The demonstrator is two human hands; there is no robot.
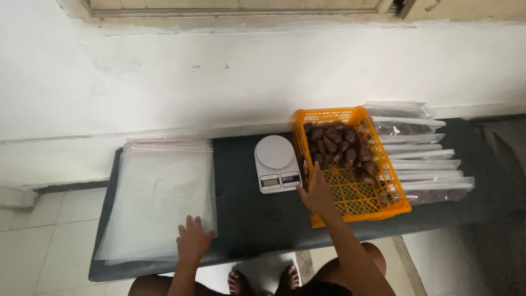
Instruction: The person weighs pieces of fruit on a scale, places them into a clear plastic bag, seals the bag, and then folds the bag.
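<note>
Left hand (pixel 193 240) covers bags (pixel 159 192); right hand (pixel 316 193) hides basket rim (pixel 307 164).

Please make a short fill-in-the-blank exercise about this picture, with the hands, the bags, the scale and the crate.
1. The left hand rests on a stack of clear plastic ____.
2. The white scale stands between that stack and the ____ crate.
3. The right hand reaches into the crate, which holds ____ fruits.

Missing words: bags; orange; brown

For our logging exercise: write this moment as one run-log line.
left hand: on clear bag stack | right hand: at orange crate rim, beside scale | crate: brown fruits
</note>
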